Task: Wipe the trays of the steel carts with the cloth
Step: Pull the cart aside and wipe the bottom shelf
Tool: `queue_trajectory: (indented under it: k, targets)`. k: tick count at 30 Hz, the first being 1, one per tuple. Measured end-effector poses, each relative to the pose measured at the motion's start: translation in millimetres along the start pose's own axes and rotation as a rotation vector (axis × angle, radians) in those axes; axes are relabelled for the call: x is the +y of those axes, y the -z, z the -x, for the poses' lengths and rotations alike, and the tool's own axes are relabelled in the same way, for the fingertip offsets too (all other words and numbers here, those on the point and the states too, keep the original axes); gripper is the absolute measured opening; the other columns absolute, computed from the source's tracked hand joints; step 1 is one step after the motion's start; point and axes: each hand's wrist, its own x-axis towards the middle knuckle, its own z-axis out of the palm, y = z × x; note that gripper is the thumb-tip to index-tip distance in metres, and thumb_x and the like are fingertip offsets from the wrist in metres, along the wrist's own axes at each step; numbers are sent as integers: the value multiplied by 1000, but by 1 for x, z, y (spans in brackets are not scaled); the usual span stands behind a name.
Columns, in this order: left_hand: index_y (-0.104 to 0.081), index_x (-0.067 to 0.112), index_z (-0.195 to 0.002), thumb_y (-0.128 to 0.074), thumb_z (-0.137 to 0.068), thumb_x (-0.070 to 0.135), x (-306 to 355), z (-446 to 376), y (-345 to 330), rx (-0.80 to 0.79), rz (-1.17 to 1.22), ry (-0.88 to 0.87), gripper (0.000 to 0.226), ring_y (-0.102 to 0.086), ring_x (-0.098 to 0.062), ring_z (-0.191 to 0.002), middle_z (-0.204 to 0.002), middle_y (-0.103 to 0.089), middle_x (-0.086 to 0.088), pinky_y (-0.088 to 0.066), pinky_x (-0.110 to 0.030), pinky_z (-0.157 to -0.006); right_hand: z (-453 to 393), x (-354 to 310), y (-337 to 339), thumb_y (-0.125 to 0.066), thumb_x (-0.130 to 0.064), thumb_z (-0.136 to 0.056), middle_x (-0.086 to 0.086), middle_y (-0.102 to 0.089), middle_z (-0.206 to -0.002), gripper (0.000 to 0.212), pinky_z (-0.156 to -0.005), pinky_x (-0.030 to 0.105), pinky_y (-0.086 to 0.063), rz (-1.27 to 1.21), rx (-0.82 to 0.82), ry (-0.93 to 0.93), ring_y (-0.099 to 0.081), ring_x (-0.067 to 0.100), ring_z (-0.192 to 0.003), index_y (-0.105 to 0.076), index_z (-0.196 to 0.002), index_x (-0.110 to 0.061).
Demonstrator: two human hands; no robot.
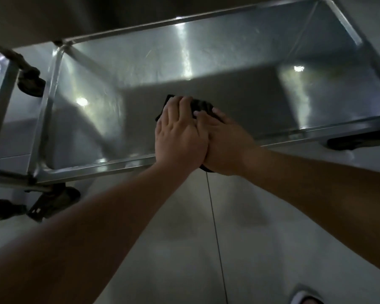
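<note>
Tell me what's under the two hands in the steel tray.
A dark cloth lies under the left hand and right hand, pressed on the floor of the steel tray. Only its far edge and a bit near the wrists show; the rest is covered.

Both arms are bare from the near edge of the view up to the hands, with no sleeves or cuffs showing anywhere along them. The left hand (180, 132) and the right hand (226, 143) wear no gloves, and no rings, watch or bracelet can be seen on the fingers or wrists. At the near right, the rounded toe of a pale shoe (305, 298) pokes into view; its detail is too blurred to tell.
</note>
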Motion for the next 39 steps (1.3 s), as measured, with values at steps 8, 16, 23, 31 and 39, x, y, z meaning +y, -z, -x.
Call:
queue_trajectory:
  k: [8,16,23,31,39]
  targets:
    - [-24,24,-166,-22,-107,57,-37,21,-10,-101,-266,-116,67,-5,-13,-163,-175,-19,1,-3,-37,-132,49,71,-5,-32,-49,-98,-4,-37,-166,67,-126,48,-22,-68,166,-283,-35,22,-153,-37,-161,-28]
    - [-27,23,-163,-28,-108,55,-36,22,-14,-70,-359,-129,64,-11,-18,-161,-172,-24,-1,-5,-37,-131,93,182,0,-26,-53,-100,2,-22,-173,73,-128,52,-12,-179,140,-960,-20,25,-158,-22,-165,-19]
    - [-33,20,-156,-42,-106,51,-35,22,-14,-61,-387,-121,59,-18,-23,-157,-168,-28,-4,-15,-41,-127,44,55,-7,-23,-56,-100,-4,-26,-171,71,-128,47,-12,-86,132,-331,-22,18,-158,-26,-165,-29]
    - [-36,16,-155,-42,-101,47,-33,22,-12,-65,-375,-119,63,-24,-28,-157,-166,-32,-8,-21,-47,-128,99,175,0,-35,-49,-97,5,-36,-167,71,-126,49,-22,-154,190,-563,-33,29,-154,-35,-162,-20]
    - [-44,17,-148,-44,-98,46,-33,19,-13,-48,-397,-133,58,-30,-28,-152,-160,-38,-7,-23,-45,-125,79,262,14,-32,-36,-98,24,-44,-153,61,-123,57,-22,-209,314,-1206,-37,40,-145,-45,-149,-5]
